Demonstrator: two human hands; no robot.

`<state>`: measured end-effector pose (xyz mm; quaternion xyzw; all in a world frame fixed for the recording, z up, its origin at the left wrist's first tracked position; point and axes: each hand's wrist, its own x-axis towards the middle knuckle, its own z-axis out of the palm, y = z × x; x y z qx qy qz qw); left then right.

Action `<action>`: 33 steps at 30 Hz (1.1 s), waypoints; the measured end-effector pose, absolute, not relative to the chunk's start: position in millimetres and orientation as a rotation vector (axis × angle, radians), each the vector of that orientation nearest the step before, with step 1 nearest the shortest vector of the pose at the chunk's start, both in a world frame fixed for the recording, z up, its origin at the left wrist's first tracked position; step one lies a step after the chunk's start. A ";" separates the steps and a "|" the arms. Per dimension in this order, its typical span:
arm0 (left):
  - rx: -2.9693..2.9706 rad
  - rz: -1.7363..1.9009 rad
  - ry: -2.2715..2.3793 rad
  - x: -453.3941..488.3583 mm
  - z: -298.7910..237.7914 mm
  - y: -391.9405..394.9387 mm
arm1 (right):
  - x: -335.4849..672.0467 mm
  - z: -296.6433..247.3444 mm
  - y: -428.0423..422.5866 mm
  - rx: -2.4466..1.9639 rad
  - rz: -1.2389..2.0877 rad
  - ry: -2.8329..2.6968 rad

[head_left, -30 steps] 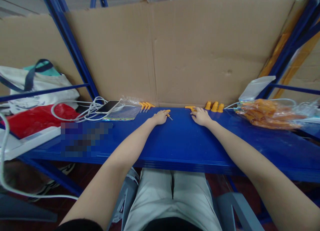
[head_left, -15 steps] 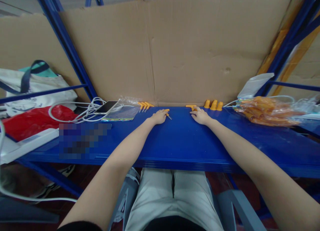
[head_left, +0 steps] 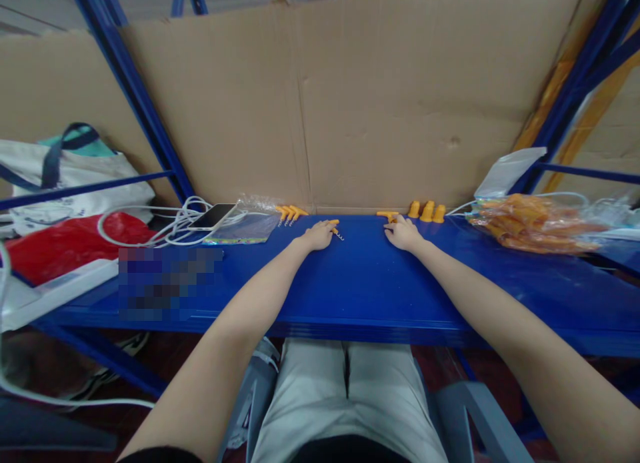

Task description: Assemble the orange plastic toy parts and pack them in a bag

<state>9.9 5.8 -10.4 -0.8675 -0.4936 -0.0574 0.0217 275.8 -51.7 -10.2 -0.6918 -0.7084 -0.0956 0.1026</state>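
While left hand is on the held-down corkscrew, right hand is at an orange T-handle

Corkscrew is on the blue table, handle partly under the left fingers, metal spiral poking out. Can't tell if left is clenched or just resting. T-handle is right of corkscrew, right fingertips at it; grip hidden, can't tell. Left of corkscrew: three more corkscrews, then clear bag and phone. Right of it, past right hand: three orange caps, then bagged orange parts. Behind it: cardboard.
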 end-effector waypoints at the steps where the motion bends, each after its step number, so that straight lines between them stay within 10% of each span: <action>1: -2.686 -0.186 -1.521 9.2 -11.7 7.8 | 275.7 -10.0 -52.1 -2.044 -0.278 -2.082; 33: -2.700 -0.237 -1.450 6.2 -18.6 18.2 | 386.2 -23.8 -36.2 -2.228 0.046 -1.375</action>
